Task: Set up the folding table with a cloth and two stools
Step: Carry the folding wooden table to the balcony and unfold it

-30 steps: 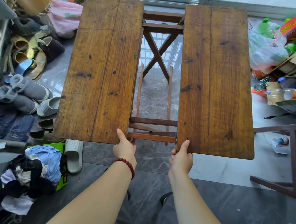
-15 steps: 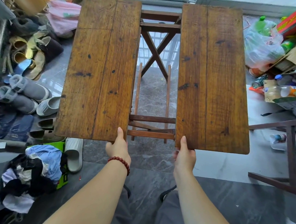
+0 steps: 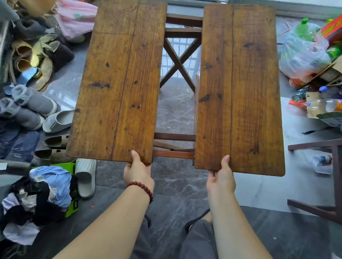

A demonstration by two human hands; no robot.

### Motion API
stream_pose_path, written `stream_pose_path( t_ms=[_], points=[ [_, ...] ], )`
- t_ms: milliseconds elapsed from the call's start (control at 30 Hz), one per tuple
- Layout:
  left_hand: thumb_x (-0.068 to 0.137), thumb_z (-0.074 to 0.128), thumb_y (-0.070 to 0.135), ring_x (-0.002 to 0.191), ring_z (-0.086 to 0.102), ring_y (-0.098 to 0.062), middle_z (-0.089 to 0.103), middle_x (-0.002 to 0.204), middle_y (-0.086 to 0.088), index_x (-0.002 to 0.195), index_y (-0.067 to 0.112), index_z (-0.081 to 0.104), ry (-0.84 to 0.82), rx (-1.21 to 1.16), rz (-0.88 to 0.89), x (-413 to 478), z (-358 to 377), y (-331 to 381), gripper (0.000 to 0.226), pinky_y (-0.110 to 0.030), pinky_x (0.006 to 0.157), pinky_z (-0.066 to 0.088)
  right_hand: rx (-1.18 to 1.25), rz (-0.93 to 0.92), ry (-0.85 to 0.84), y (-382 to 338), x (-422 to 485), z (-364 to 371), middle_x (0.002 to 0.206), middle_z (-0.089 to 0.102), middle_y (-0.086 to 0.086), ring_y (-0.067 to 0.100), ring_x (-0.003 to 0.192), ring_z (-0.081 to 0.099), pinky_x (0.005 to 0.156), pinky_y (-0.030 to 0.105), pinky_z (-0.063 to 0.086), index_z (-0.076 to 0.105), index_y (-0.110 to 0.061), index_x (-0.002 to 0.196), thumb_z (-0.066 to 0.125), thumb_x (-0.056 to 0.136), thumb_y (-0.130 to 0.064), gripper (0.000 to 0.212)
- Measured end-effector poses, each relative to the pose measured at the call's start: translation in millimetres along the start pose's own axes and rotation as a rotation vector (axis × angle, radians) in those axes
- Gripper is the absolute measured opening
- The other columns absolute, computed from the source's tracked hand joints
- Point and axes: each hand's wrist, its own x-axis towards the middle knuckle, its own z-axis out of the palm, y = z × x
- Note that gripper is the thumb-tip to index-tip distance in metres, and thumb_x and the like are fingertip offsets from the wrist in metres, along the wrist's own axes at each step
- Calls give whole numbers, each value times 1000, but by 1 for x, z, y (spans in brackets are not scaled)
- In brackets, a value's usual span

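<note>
You stand at the near end of the folding table [image 3: 173, 154], one hand on each half of its split top. Your left hand [image 3: 139, 174] grips the near edge of the left leaf [image 3: 119, 83] at its inner corner, thumb [image 3: 135, 157] flat on the wood and the other fingers curled out of sight beneath. Your right hand [image 3: 221, 181] holds the right leaf [image 3: 241, 89] the same way, a little in from its inner corner.

Both leaves run lengthwise straight away from you and lie side by side. A clear gap between them shows the crossed brace [image 3: 178, 64] and the floor below. Closing the top looks to turn on that gap: each leaf must travel sideways toward the other, across its long axis, and each hand already has its own leaf.

A dark wooden stool [image 3: 336, 177] stands just right of the table, only partly in frame. No second stool shows.

At far right, a clear plastic bag [image 3: 297, 54] holds a green-capped bottle [image 3: 303, 27] among other things. A cardboard box [image 3: 340, 65] sits beside it, its contents too jumbled to name. At lower left, a heap of clothes [image 3: 39, 199] lies over a green box [image 3: 72, 207]. Whether a tablecloth is in that heap cannot be told. Shoes [image 3: 34, 106] crowd the floor to the left.
</note>
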Motion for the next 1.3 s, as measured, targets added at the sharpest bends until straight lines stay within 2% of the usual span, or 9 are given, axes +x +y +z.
stream_pose_path(
  t_ms=[100, 200, 367, 500, 700, 867, 1000, 1100, 1300],
  points=[
    [90, 58, 36, 94, 58, -19, 58, 119, -13, 102, 7, 51, -29, -74, -48, -9, 6, -13, 32, -25, 79, 50, -51, -18, -31, 10, -12, 14, 118, 57, 0, 18, 109, 56, 89, 30, 47, 52, -13, 112, 66, 88, -27, 31],
    [90, 59, 36, 96, 59, -20, 58, 115, -12, 96, 9, 51, -32, -75, -47, -12, 9, -19, 29, -25, 78, 50, -55, 2, -37, 18, -19, 23, 109, 58, 1, 16, 103, 56, 89, 29, 47, 55, -10, 107, 67, 87, -25, 27],
    [90, 59, 34, 98, 59, -22, 58, 109, -11, 83, 14, 49, -47, -83, -65, -3, 8, -10, 23, -27, 79, 49, -78, 17, 9, 24, -15, 21, 110, 55, 2, 18, 106, 54, 97, 35, 46, 53, -10, 104, 66, 87, -27, 27],
    [90, 59, 34, 95, 58, -20, 58, 90, -7, 81, 15, 49, -94, -87, -136, 4, 6, -10, 23, -28, 84, 50, -64, 22, 19, 28, -12, 22, 120, 55, 4, 21, 116, 55, 102, 38, 45, 51, -9, 108, 66, 87, -25, 30],
    [90, 59, 31, 96, 60, -21, 61, 90, -9, 107, 2, 54, -90, -66, -172, 17, 5, -19, 34, -33, 92, 50, -85, 52, 71, 35, -1, 18, 131, 53, 9, 25, 120, 54, 104, 43, 44, 47, -11, 104, 66, 88, -24, 28],
    [92, 57, 29, 114, 57, -27, 52, 126, -15, 125, 9, 41, -57, -50, -155, 22, -1, -26, 42, -38, 95, 49, -88, 97, 97, 40, 7, 10, 132, 53, 8, 27, 123, 52, 105, 44, 43, 45, -14, 107, 67, 84, -35, 39],
    [95, 52, 29, 112, 56, -30, 44, 133, -18, 109, 15, 33, -81, 83, -124, 28, -1, -32, 27, -38, 92, 50, -89, 122, 113, 40, 15, 6, 134, 52, 8, 26, 123, 52, 105, 43, 43, 44, -13, 109, 65, 83, -43, 45],
    [96, 50, 27, 118, 53, -32, 43, 134, -19, 112, 13, 32, -139, 104, -141, 30, 0, -36, 28, -42, 100, 46, -105, 131, 115, 38, 23, 5, 135, 51, 8, 26, 124, 51, 106, 42, 42, 44, -13, 111, 64, 83, -46, 47],
    [97, 46, 27, 120, 53, -31, 37, 142, -18, 142, 10, 15, -211, 132, -130, 30, 25, -44, 58, -45, 100, 46, -79, 107, 62, 18, 44, 17, 133, 54, 7, 24, 120, 55, 103, 40, 45, 47, -15, 109, 63, 84, -45, 42]
  ],
)
